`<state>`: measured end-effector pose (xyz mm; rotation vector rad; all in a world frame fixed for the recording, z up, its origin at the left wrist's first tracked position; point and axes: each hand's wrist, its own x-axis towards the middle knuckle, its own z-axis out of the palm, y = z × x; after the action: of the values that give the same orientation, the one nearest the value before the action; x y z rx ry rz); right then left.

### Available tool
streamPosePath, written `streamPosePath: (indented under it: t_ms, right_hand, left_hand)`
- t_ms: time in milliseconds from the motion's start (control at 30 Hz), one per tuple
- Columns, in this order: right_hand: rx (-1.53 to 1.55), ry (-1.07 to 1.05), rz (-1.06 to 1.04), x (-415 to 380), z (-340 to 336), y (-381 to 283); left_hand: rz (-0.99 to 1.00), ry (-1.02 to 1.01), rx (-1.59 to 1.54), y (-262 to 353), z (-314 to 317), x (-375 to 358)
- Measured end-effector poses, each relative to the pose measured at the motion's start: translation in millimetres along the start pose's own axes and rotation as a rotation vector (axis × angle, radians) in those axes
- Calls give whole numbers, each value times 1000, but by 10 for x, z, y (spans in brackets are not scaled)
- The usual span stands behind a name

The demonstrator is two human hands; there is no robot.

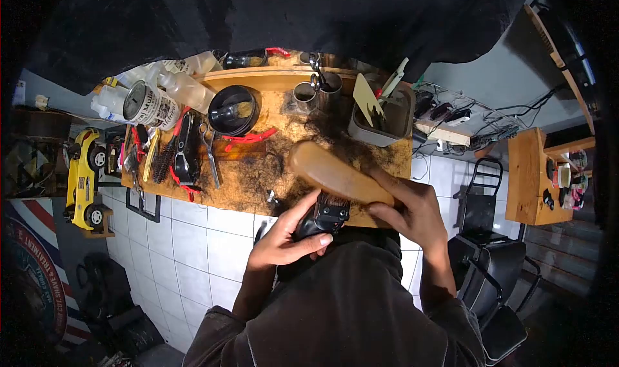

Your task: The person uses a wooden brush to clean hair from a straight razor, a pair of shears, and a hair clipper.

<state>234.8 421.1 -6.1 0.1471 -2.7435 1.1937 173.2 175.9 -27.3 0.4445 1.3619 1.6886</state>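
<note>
My left hand (pixel 289 239) is wrapped round a black hair clipper (pixel 324 217), its blade end turned up and away from me. In my right hand (pixel 416 213) is a brush with a smooth wooden back (pixel 335 173), gripped at its near right end. The brush lies just above the clipper's blade and overlaps it in this view; its bristles are hidden underneath. Both hands are at the near edge of a wooden table (pixel 238 196). Dark hair clippings (pixel 258 173) are scattered over the tabletop.
Scissors (pixel 210 153), a red clip (pixel 251 138) and another clipper (pixel 187 151) lie at the left. Behind them stand a black bowl (pixel 222 119), a labelled can (pixel 151 107) and metal cups (pixel 304 97). A grey bin (pixel 380 133) stands right; a black chair (pixel 493 280) is beyond.
</note>
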Motion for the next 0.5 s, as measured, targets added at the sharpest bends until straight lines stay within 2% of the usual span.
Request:
streamPosePath:
  t_ms: [167, 233, 300, 367, 500]
  right_hand:
    - [-18, 39, 106, 8, 6, 34]
    - [196, 141, 30, -6, 58, 85]
    - [195, 121, -52, 37, 53, 44]
    - [127, 18, 18, 36, 60, 27]
    - [76, 3, 45, 48, 9, 25]
  left_hand:
    - [0, 6, 38, -40, -44, -29]
    - [-1, -5, 28, -51, -49, -26]
    - [-2, -11, 20, -43, -49, -32]
    - [-42, -3, 30, -26, -34, -32]
    - [-31, -19, 64, -15, -46, -30]
